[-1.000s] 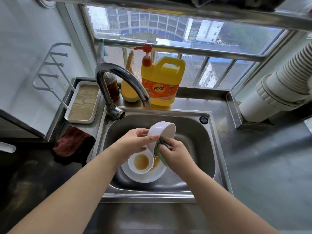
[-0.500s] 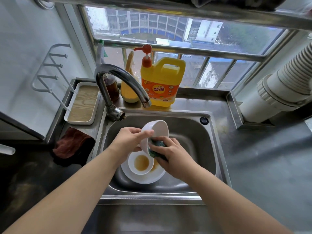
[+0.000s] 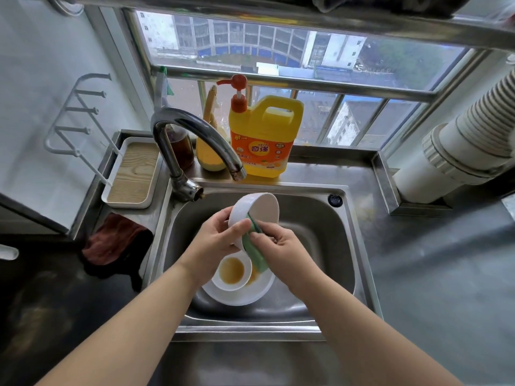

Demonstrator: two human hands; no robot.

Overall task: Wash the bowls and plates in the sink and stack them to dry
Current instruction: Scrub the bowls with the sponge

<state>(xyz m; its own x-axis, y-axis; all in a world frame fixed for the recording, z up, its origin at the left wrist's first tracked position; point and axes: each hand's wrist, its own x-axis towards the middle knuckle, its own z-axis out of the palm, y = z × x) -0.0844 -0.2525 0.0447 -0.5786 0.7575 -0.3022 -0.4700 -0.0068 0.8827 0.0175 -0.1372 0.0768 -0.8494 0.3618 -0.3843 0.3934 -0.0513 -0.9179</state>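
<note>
Step in hand: scrubbing one white bowl (image 3: 255, 215) over the sink (image 3: 315, 235); rinsing and stacking look still to come.
Left hand (image 3: 216, 240): fingers curled round the bowl's outer wall, thumb on the near rim, holding it tipped on edge with the opening turned right and away.
Right hand (image 3: 281, 246): fingers pinch a green sponge (image 3: 255, 252), pressed against the bowl's lower rim.
Key relation: the sponge meets the bowl from the right and below, so the rim lies up and left of the right fingers; a wipe would likely run along that rim while the left hand turns the bowl.
Where the rest lies: a small bowl (image 3: 232, 271) with brown residue sits inside a white plate (image 3: 245, 296) on the sink floor, directly beneath both hands.
Faucet (image 3: 195, 135): spout ends just behind and left of the held bowl; no water visibly running.
Detergent bottle (image 3: 264, 140): on the ledge behind the sink.
Risk: a soapy bowl could slip onto the dishes below.
</note>
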